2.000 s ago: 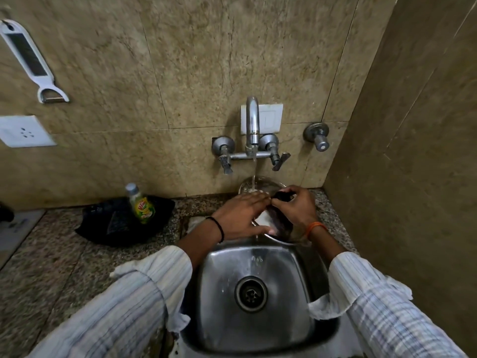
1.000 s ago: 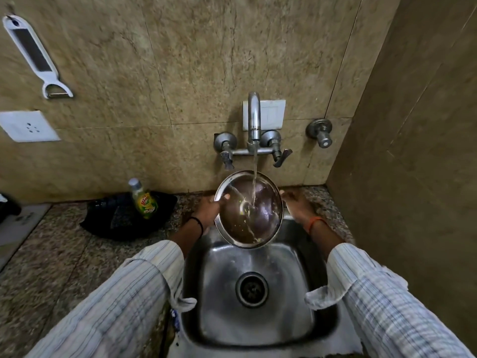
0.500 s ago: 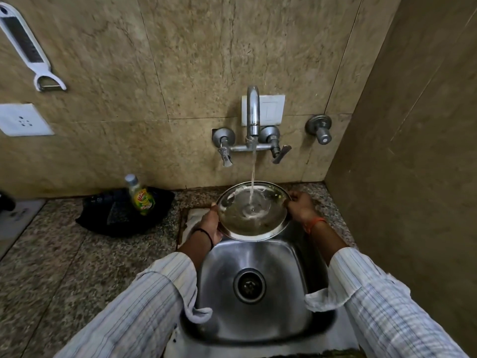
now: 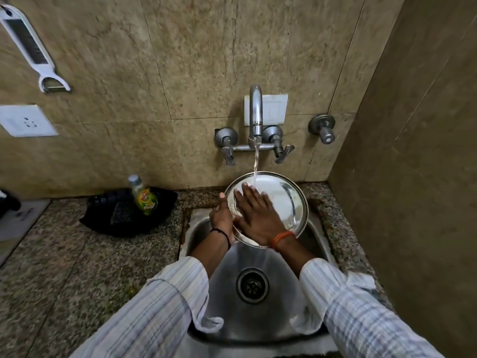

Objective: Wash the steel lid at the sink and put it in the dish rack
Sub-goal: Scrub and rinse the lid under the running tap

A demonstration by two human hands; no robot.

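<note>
The round steel lid (image 4: pixel 286 200) is held over the back of the steel sink (image 4: pixel 232 301), tilted toward me, with water from the tap (image 4: pixel 255 112) running onto its upper edge. My left hand (image 4: pixel 222 218) grips the lid's left rim, thumb up. My right hand (image 4: pixel 255 210) lies flat on the lid's face, fingers spread and pointing up into the water stream. No dish rack is in view.
A green dish-soap bottle (image 4: pixel 144 196) stands in a black tray (image 4: pixel 124 215) on the granite counter to the left. A white peeler (image 4: pixel 33 50) hangs on the wall above a socket (image 4: pixel 25 121). A tiled side wall (image 4: pixel 413 177) closes in on the right.
The lid tipped up from flat. My right hand left its right rim and now presses flat on its face; my left hand still holds the left rim.
</note>
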